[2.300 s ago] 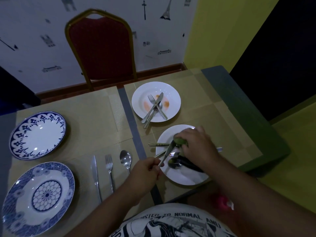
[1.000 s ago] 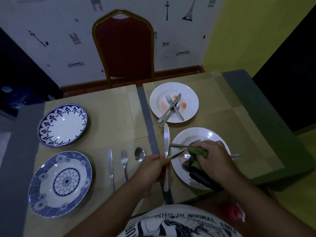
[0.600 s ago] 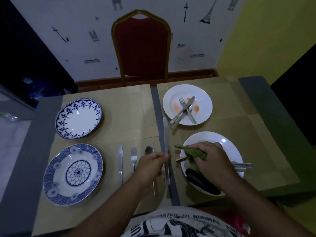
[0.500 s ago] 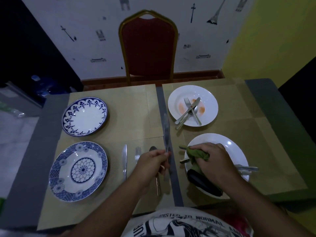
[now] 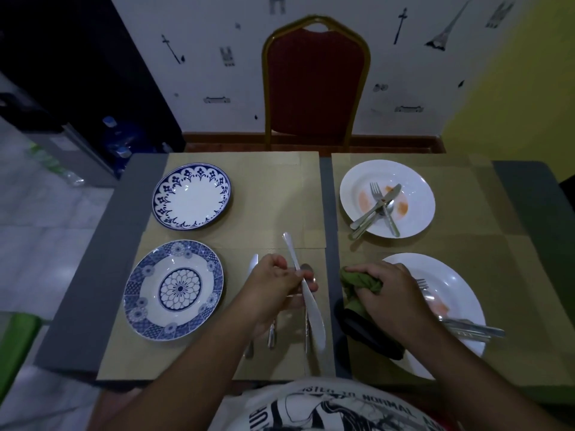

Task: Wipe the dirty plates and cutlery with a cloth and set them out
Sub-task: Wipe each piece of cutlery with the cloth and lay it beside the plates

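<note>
My left hand grips a table knife by its middle, above the near left placemat, blade toward me. Under it lie a knife, a fork and a spoon in a row. My right hand is closed on a green cloth at the left rim of the near white plate, which carries orange smears, a fork and other cutlery. A dark object lies on that plate's near edge. The far white plate holds smears and crossed cutlery.
Two blue-patterned plates stand on the left mats, one far and one near. A red chair stands beyond the table's far edge. The table's grey rim runs along the left; floor and bottles lie beyond.
My left hand has carried the knife from the white plate leftward over the set cutlery, turning its blade toward me. My right hand stays on the cloth at the plate's rim.
</note>
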Demonstrator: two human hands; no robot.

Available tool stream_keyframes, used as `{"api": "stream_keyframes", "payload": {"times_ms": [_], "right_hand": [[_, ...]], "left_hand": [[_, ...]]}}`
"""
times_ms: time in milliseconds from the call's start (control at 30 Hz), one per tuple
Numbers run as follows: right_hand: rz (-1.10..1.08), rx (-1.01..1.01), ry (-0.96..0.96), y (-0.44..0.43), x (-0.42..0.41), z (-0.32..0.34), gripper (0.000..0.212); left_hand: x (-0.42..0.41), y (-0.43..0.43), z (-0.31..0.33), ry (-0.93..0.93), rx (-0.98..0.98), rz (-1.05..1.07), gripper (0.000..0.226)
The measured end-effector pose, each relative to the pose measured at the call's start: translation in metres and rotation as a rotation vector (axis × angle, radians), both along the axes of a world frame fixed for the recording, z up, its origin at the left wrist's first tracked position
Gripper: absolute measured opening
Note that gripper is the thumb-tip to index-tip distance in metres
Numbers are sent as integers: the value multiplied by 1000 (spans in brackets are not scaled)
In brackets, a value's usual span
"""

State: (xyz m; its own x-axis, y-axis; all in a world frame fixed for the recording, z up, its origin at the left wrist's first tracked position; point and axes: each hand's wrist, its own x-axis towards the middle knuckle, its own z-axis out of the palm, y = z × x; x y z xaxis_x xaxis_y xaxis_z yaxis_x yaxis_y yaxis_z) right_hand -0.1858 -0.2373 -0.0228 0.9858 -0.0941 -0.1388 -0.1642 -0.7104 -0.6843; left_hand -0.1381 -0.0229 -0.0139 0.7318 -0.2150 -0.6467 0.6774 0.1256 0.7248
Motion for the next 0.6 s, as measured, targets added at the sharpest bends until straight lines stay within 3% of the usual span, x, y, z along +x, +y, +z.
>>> {"api": "stream_keyframes", "payload": {"times_ms": [133, 267, 400, 600], "right_hand": [[20, 21, -17, 8, 2, -2, 43], [32, 0, -18, 18, 4, -1, 41], [64, 7, -16, 27, 6, -4, 41], [129, -7, -9, 44, 19, -14, 40]], "left_hand": [[1, 9, 3, 22, 3, 31, 32], [3, 22, -3, 49, -22, 22, 25], [6, 34, -17, 68, 19, 37, 35], [29, 49, -31, 83, 96, 25, 26]]}}
